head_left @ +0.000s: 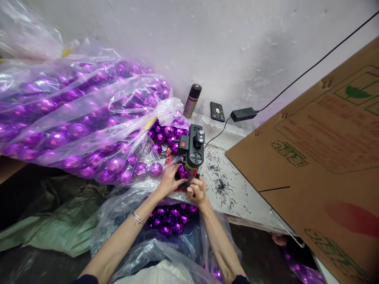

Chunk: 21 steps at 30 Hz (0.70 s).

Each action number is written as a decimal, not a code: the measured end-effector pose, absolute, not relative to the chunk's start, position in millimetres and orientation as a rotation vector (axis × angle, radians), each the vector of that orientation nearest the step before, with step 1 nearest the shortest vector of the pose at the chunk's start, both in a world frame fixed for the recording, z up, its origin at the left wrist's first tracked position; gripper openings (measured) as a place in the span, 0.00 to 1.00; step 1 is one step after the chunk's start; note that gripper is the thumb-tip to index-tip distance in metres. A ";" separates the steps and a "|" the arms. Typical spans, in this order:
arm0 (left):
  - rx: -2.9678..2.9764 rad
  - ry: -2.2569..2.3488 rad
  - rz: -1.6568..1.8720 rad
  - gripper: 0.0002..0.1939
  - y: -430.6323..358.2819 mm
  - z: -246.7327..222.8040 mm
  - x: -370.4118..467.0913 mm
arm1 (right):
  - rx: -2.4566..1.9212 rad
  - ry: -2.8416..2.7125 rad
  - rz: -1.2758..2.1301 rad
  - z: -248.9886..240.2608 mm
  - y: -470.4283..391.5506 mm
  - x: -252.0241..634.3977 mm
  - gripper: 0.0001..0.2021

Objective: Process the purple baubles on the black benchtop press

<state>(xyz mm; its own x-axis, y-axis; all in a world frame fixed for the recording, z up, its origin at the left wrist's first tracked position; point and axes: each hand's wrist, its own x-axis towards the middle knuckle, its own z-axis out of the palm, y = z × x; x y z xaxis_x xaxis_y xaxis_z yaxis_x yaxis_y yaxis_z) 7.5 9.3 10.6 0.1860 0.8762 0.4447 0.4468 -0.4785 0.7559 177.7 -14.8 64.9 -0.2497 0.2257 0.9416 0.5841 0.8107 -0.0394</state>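
A small black machine (195,146) with a red switch stands at the table's edge. Below its head is a shiny purple ball (184,172), with my left hand (171,181) closed on its left side. My right hand (197,190) is closed at the machine's lower right, its fingers curled around something dark that is too hidden to make out. Just below both hands, more purple balls (173,219) lie in an open clear plastic bag over my lap.
A large clear bag of purple balls (79,130) fills the left. Behind the machine are a bottle (192,101), a phone (217,111) and a power adapter (244,114) with its cable. Small dark pins (221,185) litter the table (245,197). A cardboard box (319,150) stands right.
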 end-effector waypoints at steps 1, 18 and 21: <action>2.008 1.238 1.240 0.30 9.7 9.9 7.6 | -0.624 -1.819 -0.377 70.4 -17.2 177.4 0.16; 1.972 1.316 1.399 0.32 -42.8 1.7 -9.7 | -0.977 -1.506 0.032 175.3 -45.2 153.8 0.18; 2.136 1.259 1.244 0.31 -78.8 1.8 -26.7 | -0.989 -1.500 0.011 167.6 -47.1 153.7 0.17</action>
<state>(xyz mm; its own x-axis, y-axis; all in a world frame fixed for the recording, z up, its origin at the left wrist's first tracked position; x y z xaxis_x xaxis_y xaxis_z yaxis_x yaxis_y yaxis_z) -26.7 -78.8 1.8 0.2128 0.8367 0.5046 0.5145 -0.5350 0.6701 153.7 -47.1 167.6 0.1467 0.5686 0.8094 0.5563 0.6292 -0.5428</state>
